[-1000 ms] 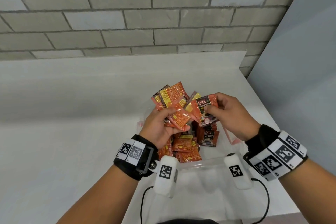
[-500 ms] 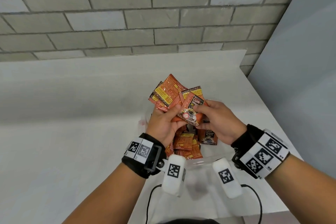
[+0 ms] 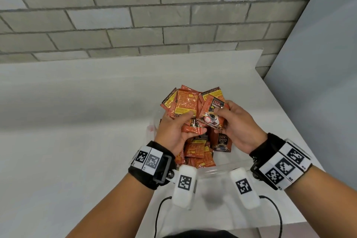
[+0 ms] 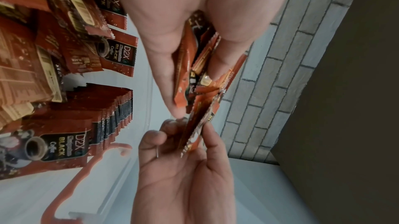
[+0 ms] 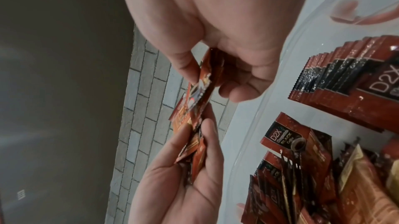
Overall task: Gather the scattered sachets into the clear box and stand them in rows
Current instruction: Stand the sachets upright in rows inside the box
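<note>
Both hands have drawn together — left hand (image 3: 174, 131) grips fanned sachets (image 3: 184, 102), right hand (image 3: 238, 125) apparently pinching one sachet (image 3: 211, 114) above the clear box (image 3: 214, 170).

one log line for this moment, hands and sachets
left hand: holds sachet bunch | right hand: pinches one sachet | over box | box: one row standing, others loose

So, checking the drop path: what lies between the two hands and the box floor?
Head view: loose sachets piled in the clear box, under both hands.
</note>
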`<state>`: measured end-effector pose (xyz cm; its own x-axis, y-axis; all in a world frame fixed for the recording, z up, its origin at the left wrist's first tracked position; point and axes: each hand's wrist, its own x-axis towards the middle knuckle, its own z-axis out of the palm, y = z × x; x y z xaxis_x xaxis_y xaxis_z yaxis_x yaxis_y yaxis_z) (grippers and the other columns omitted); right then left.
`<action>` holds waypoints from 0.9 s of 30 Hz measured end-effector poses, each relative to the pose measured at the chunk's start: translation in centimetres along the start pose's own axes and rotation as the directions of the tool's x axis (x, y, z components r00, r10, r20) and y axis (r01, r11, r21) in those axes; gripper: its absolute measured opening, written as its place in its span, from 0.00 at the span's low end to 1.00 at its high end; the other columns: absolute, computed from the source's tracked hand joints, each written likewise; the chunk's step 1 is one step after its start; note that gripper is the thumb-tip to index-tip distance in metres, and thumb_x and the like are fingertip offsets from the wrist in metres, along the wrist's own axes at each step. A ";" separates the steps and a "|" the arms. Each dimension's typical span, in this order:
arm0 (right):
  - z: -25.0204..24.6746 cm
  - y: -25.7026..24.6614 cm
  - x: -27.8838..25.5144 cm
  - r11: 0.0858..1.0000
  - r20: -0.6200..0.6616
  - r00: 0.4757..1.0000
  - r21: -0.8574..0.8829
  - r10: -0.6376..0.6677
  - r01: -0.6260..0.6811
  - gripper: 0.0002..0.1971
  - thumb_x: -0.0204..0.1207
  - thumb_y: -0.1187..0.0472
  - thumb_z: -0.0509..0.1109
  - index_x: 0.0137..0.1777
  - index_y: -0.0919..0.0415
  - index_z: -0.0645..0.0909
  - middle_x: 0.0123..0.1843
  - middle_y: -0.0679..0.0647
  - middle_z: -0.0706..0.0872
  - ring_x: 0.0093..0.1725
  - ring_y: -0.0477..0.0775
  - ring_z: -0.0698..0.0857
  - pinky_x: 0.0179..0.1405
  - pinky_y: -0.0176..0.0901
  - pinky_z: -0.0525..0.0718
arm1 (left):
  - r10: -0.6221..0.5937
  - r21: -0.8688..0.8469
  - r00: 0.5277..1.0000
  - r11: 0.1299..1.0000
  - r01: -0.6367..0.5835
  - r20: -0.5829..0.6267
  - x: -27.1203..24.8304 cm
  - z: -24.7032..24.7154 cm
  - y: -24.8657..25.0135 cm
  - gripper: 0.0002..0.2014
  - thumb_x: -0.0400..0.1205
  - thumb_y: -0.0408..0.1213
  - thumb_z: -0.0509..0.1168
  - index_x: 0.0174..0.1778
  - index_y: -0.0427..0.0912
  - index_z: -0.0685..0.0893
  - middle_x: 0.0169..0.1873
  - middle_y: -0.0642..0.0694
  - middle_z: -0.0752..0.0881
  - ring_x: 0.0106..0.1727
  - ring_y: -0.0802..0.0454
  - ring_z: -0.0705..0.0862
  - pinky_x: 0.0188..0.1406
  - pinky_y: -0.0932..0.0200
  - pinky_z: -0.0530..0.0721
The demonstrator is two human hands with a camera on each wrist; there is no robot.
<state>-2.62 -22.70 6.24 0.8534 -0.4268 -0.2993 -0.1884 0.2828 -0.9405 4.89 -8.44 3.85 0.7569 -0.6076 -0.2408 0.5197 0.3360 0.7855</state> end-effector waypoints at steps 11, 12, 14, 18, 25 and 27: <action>-0.4 0.1 0.8 0.995 -0.086 0.994 0.073 -0.063 0.069 0.06 0.81 0.71 0.62 0.50 0.60 0.77 0.41 0.53 0.89 0.39 0.49 0.88 0.45 0.48 0.84 | -0.035 0.157 0.999 0.987 0.033 0.012 0.6 -0.2 -0.3 0.20 0.80 0.23 0.66 0.68 0.34 0.77 0.52 0.37 0.89 0.45 0.41 0.90 0.39 0.42 0.90; -0.5 0.1 0.8 0.995 -0.080 0.995 0.079 -0.061 0.067 0.06 0.81 0.71 0.62 0.50 0.60 0.77 0.40 0.53 0.89 0.39 0.49 0.88 0.46 0.49 0.84 | -0.049 0.173 0.999 0.984 0.044 0.021 0.5 -0.1 -0.3 0.20 0.80 0.23 0.66 0.69 0.33 0.76 0.50 0.37 0.90 0.44 0.41 0.91 0.39 0.42 0.90; -0.5 0.1 0.9 0.996 -0.069 0.996 0.055 -0.062 0.066 0.07 0.81 0.71 0.62 0.52 0.60 0.77 0.41 0.53 0.89 0.39 0.50 0.88 0.47 0.49 0.84 | -0.081 0.212 0.995 0.975 0.067 0.059 0.4 -0.1 -0.2 0.21 0.80 0.21 0.65 0.70 0.32 0.76 0.49 0.37 0.90 0.44 0.41 0.91 0.40 0.42 0.90; -0.3 0.2 1.2 0.998 -0.088 0.995 -0.027 -0.055 0.053 0.07 0.81 0.69 0.63 0.54 0.60 0.77 0.51 0.60 0.88 0.46 0.54 0.87 0.51 0.53 0.84 | -0.149 0.154 0.980 0.980 0.129 0.129 0.4 0.3 0.1 0.19 0.80 0.32 0.66 0.67 0.39 0.78 0.54 0.35 0.89 0.49 0.35 0.88 0.46 0.37 0.88; -0.8 0.3 1.4 0.999 -0.087 0.995 0.001 0.042 -0.042 0.05 0.80 0.68 0.64 0.52 0.61 0.77 0.51 0.64 0.84 0.50 0.61 0.82 0.62 0.63 0.79 | -0.158 0.049 0.987 0.986 0.156 0.018 1.0 0.0 0.1 0.09 0.83 0.29 0.64 0.58 0.43 0.77 0.54 0.40 0.88 0.46 0.40 0.90 0.41 0.34 0.88; -0.9 0.2 1.4 0.998 -0.037 0.998 0.015 0.054 -0.054 0.05 0.81 0.69 0.63 0.52 0.61 0.77 0.50 0.61 0.87 0.48 0.58 0.85 0.58 0.59 0.82 | -0.109 0.094 0.994 0.990 0.106 0.026 1.1 0.0 -0.1 0.11 0.81 0.27 0.66 0.56 0.44 0.79 0.51 0.42 0.89 0.45 0.43 0.90 0.40 0.35 0.88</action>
<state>-1.91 -23.97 5.54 0.8234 -0.4422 -0.3555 -0.2267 0.3179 -0.9206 5.62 -9.15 3.52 0.6848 -0.6594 -0.3102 0.5576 0.2001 0.8056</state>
